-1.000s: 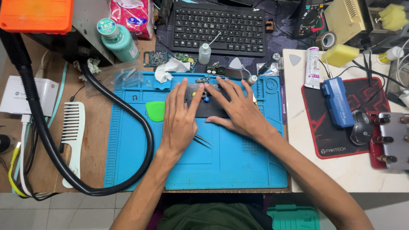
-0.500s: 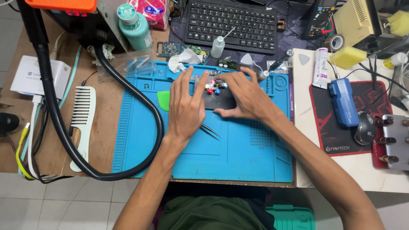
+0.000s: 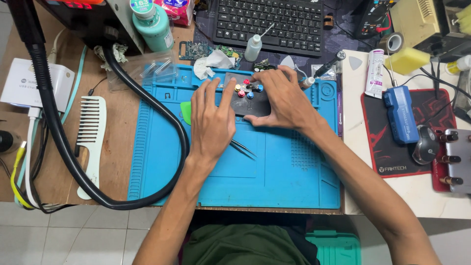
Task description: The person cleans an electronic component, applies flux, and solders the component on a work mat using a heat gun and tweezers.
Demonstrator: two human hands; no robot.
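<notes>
Bare blue mat [image 3: 274, 181] below; tweezers [image 3: 244, 147] and black hose [image 3: 182, 142] obstruct left

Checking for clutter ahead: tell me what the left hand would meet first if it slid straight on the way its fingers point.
Probably the crumpled white tissue at the blue mat's top edge; the left hand points up the picture, fingertips on the dark device. Depth is unclear.

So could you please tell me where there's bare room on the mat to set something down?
The mat's near half is bare, bordered by the tweezers and hose. Its far edge is crowded around both hands and the dark device.
</notes>
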